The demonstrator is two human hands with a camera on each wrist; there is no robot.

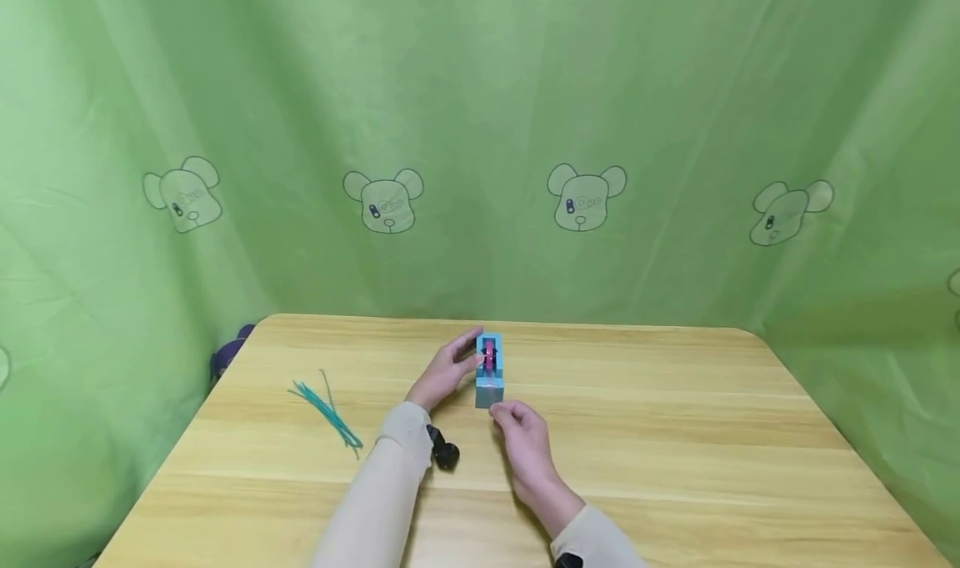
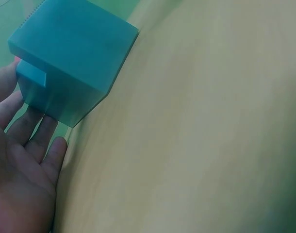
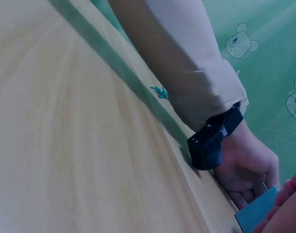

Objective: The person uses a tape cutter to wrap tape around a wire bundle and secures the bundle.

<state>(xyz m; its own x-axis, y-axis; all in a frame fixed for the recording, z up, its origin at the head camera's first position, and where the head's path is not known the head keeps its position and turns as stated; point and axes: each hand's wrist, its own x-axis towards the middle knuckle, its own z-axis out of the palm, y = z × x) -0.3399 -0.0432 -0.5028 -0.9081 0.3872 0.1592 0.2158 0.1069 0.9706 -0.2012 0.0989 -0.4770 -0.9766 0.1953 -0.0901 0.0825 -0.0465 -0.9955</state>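
A blue tape dispenser (image 1: 482,397) with a pink-cored tape roll (image 1: 489,354) stands on the table, its cutter end facing me. My left hand (image 1: 442,376) holds it from the left side, thumb by the roll and fingers along the side wall; the left wrist view shows the hand (image 2: 22,165) against the dispenser (image 2: 75,53). Just in front of the cutter end, my right hand (image 1: 528,447) pinches the end of a clear tape strip between thumb and forefinger. The strip itself is hardly visible. At the corner of the right wrist view, the right hand (image 3: 286,206) partly hides the dispenser (image 3: 257,211).
Several thin teal twist ties (image 1: 326,409) lie in a loose bundle on the left of the wooden table (image 1: 675,434). A green curtain (image 1: 480,76) hangs behind and at both sides. Something purple (image 1: 228,353) shows past the table's left back corner.
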